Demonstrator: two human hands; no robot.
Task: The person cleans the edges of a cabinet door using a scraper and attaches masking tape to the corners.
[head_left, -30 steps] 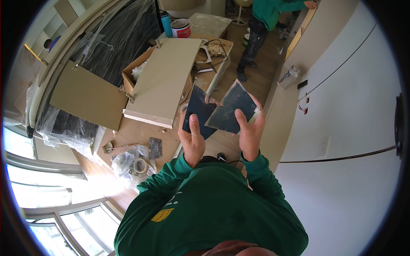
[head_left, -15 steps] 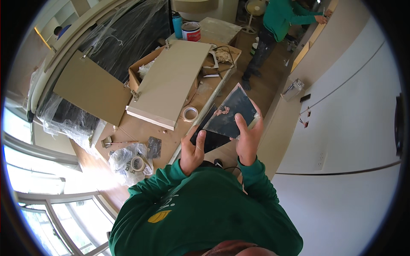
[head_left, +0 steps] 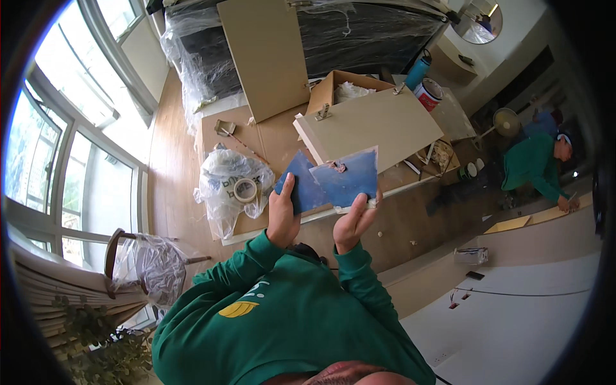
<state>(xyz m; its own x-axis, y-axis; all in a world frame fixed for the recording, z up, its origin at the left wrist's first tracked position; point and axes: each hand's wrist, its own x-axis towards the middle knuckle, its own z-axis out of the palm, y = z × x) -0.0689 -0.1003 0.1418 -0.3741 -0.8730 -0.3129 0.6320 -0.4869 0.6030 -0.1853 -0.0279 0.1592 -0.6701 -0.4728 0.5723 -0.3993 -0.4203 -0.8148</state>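
Observation:
Between the thumb and fingers of my left hand (head_left: 282, 215) is a thin blue flat plate (head_left: 297, 181), like a putty spreader. My right hand (head_left: 355, 223) grips a second blue plate (head_left: 356, 183), squarish and smeared with pale residue. A small pinkish lump of putty (head_left: 337, 167) clings near that plate's upper edge. The right plate partly overlaps the left one, and whether they touch I cannot tell. Both are held above the front edge of a cardboard-covered work surface (head_left: 247, 133).
Beige panels with hinges (head_left: 378, 125) lean and lie on the surface beside a cardboard box (head_left: 321, 95). A plastic bag (head_left: 221, 170) with a tape roll (head_left: 245, 190) lies left. A paint can (head_left: 428, 94) stands behind. Another person (head_left: 532, 167) works at right; a plastic-wrapped chair (head_left: 151, 266) stands left.
My view has swung to the left, bringing the chair and a plant into sight. Both hands keep hold of their plates, which now face me more flatly and look bluer.

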